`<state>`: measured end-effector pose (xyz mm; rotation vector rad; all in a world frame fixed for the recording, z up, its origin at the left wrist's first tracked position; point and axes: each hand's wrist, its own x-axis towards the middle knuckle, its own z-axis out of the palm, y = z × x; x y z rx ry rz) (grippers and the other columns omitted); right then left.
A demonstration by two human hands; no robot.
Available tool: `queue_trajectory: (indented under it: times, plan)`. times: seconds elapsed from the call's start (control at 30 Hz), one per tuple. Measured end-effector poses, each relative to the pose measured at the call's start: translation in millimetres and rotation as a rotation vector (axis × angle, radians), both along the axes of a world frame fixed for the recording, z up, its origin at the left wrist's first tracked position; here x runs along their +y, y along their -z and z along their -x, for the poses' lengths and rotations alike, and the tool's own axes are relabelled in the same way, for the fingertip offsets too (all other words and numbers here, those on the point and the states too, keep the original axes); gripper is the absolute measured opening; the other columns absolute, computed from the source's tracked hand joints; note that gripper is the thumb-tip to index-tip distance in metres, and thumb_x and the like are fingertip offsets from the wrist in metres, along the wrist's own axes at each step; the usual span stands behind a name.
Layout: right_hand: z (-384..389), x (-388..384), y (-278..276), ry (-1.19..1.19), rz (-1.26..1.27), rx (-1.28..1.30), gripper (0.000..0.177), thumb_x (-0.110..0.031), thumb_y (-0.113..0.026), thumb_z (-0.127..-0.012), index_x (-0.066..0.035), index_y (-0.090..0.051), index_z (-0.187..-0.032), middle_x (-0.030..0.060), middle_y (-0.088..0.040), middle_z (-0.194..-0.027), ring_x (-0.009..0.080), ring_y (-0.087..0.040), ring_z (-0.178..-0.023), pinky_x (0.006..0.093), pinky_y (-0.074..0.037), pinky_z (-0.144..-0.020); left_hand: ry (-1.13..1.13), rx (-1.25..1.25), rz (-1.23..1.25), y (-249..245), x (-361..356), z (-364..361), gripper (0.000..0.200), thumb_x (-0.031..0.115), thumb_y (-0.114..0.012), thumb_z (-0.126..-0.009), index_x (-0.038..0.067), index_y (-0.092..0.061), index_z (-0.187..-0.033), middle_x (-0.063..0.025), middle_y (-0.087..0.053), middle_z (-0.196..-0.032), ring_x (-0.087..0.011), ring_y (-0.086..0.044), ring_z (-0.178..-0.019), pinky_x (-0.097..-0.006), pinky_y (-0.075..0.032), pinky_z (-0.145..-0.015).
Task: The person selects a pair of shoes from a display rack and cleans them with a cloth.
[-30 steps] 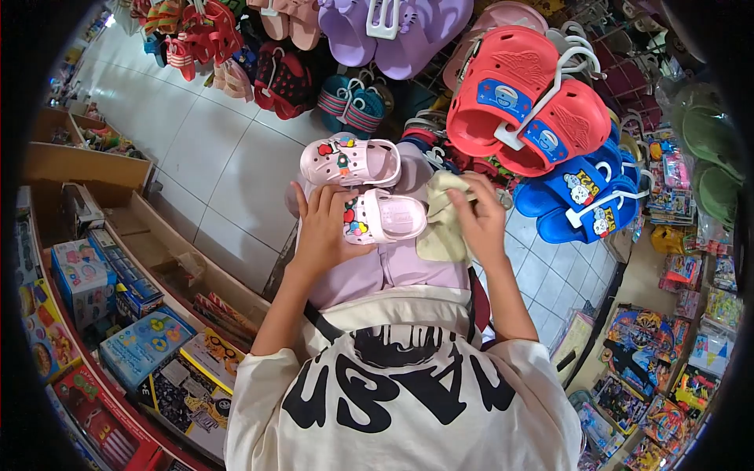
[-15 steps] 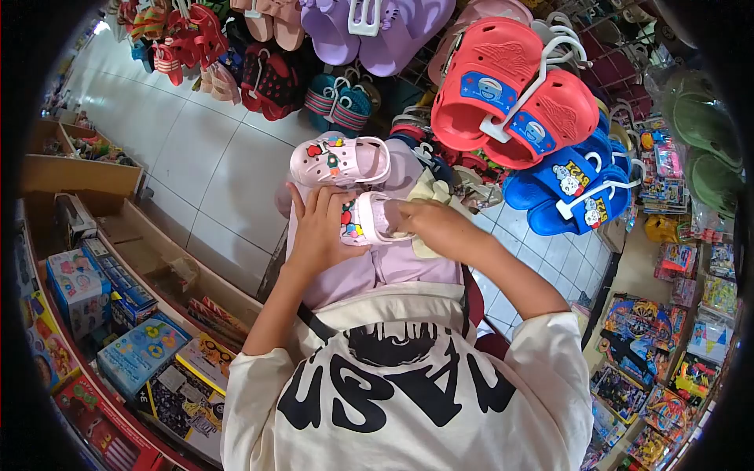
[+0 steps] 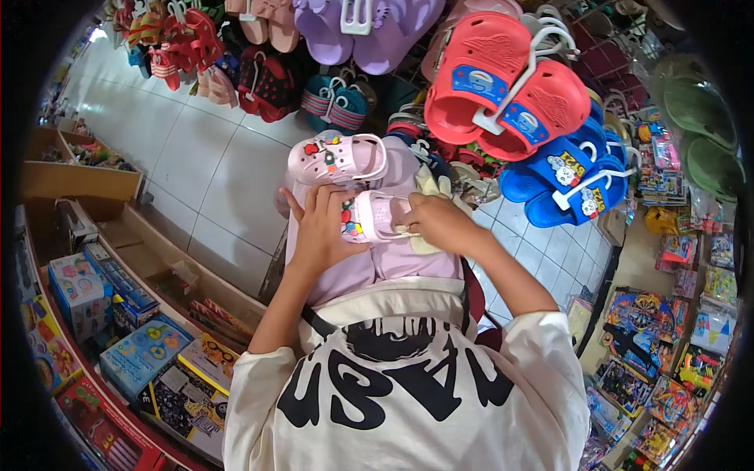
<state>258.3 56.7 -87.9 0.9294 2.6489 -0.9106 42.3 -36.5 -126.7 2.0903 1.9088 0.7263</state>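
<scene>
Two pale pink clogs with colourful charms rest on my lap. My left hand (image 3: 320, 231) is wrapped round the toe end of the nearer clog (image 3: 364, 217). At that clog's heel end, my right hand (image 3: 440, 224) has its fingers closed on a pale yellow cloth (image 3: 428, 243), part of which reaches inside the shoe opening. The cloth's other folds stick out beyond my right hand. Just above my left fingers lies the other clog (image 3: 338, 159), touched by neither hand's grip, its toe pointing left.
Red clogs (image 3: 506, 86) and blue sandals (image 3: 567, 180) hang at the upper right. Purple slippers (image 3: 369, 31) hang at the top. Boxed toys (image 3: 145, 353) fill shelves at the lower left; packaged toys (image 3: 644, 330) line the right side. Tiled floor (image 3: 228, 180) shows behind.
My right hand has shifted slightly at the heel of the nearer clog, its fingers bent more over the cloth. My left hand keeps its hold. The hanging shoes appear slightly further left.
</scene>
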Motion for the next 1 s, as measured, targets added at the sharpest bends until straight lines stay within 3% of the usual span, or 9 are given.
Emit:
queue_trajectory:
  times: [0.07,0.23,0.37,0.47,0.6,0.7,0.83,0.97,1.0]
  plan:
    - [-22.0,25.3,-1.6,-0.059,0.3,0.244,0.013,-0.007,-0.065,-0.078,0.001,-0.067,-0.089,0.0125,-0.059,-0.087,0.0289,-0.059,-0.083,0.0359,-0.045,-0.076,-0.022,0.0,0.006,-0.7,0.6,2.6,0.081,0.042,-0.082,-0.045,0.01,-0.054,-0.114,-0.0094,-0.05,-0.111,-0.0322,-0.044,-0.117,-0.0693,0.005,-0.105]
    - [-13.9,17.7,-26.9,0.434,0.118,0.457,0.018,-0.01,-0.066,-0.08,0.0,-0.066,-0.095,0.009,-0.054,-0.083,0.0255,-0.055,-0.083,0.0362,-0.043,-0.076,-0.011,0.055,-0.001,-0.2,-0.1,6.5,0.082,0.044,-0.081,-0.046,0.009,-0.053,-0.115,-0.0096,-0.049,-0.111,-0.0314,-0.045,-0.115,-0.0717,0.003,-0.103]
    - [5.1,-11.3,35.9,0.103,-0.639,0.331,0.023,-0.008,-0.063,-0.074,-0.009,-0.066,-0.097,0.0075,-0.052,-0.089,0.0243,-0.052,-0.092,0.0397,-0.045,-0.077,-0.005,0.064,-0.034,2.2,0.6,6.7,0.083,0.045,-0.08,-0.046,0.009,-0.053,-0.115,-0.0102,-0.049,-0.111,-0.0309,-0.045,-0.114,-0.0717,0.003,-0.103]
    - [7.3,-25.7,58.8,0.2,-0.549,0.289,0.028,-0.005,-0.06,-0.074,-0.009,-0.064,-0.102,0.0111,-0.05,-0.096,0.0279,-0.052,-0.094,0.0405,-0.046,-0.082,-0.018,0.058,-0.025,1.0,-0.5,3.8,0.083,0.046,-0.08,-0.046,0.011,-0.053,-0.116,-0.0102,-0.049,-0.11,-0.0313,-0.044,-0.114,-0.0717,0.003,-0.103]
    - [4.3,-27.0,30.8,0.208,-0.349,0.123,0.03,-0.003,-0.059,-0.076,-0.008,-0.064,-0.105,0.0155,-0.049,-0.1,0.0329,-0.052,-0.097,0.0415,-0.046,-0.085,-0.033,0.039,-0.02,3.8,-2.6,0.5,0.083,0.047,-0.081,-0.045,0.01,-0.054,-0.115,-0.0101,-0.051,-0.11,-0.0345,-0.043,-0.117,-0.067,0.011,-0.105]
    - [4.7,-12.1,8.8,0.181,-0.039,0.009,0.025,-0.004,-0.06,-0.079,-0.007,-0.066,-0.104,0.0166,-0.051,-0.1,0.0326,-0.053,-0.096,0.0393,-0.046,-0.084,-0.022,0.03,0.007,2.7,-2.6,0.8,0.083,0.048,-0.081,-0.045,0.01,-0.054,-0.114,-0.0099,-0.051,-0.111,-0.0347,-0.043,-0.118,-0.0669,0.01,-0.105]
    - [-8.0,21.5,-2.6,-0.07,0.31,0.401,0.021,-0.009,-0.065,-0.081,-0.002,-0.066,-0.101,0.0133,-0.054,-0.096,0.0278,-0.056,-0.094,0.0366,-0.044,-0.08,-0.011,0.068,-0.044,6.9,-1.7,8.0,0.086,0.05,-0.08,-0.045,0.01,-0.053,-0.116,-0.0097,-0.05,-0.11,-0.0339,-0.043,-0.116,-0.0673,0.007,-0.106]
    - [4.1,-2.2,1.8,0.28,0.156,0.648,0.021,-0.006,-0.064,-0.08,-0.001,-0.065,-0.099,0.0109,-0.057,-0.098,0.0278,-0.056,-0.098,0.0375,-0.044,-0.084,0.023,0.051,-0.082,7.1,0.3,10.3,0.089,0.051,-0.08,-0.045,0.011,-0.053,-0.119,-0.0088,-0.049,-0.107,-0.0315,-0.045,-0.113,-0.0691,0.004,-0.105]
    - [9.2,-9.6,15.8,0.204,-0.002,0.621,0.023,-0.005,-0.062,-0.078,-0.002,-0.065,-0.1,0.0105,-0.057,-0.1,0.0277,-0.055,-0.1,0.0378,-0.044,-0.086,0.031,0.038,-0.083,6.8,1.2,10.4,0.089,0.051,-0.08,-0.045,0.011,-0.053,-0.119,-0.0086,-0.049,-0.107,-0.0312,-0.045,-0.113,-0.0691,0.004,-0.105]
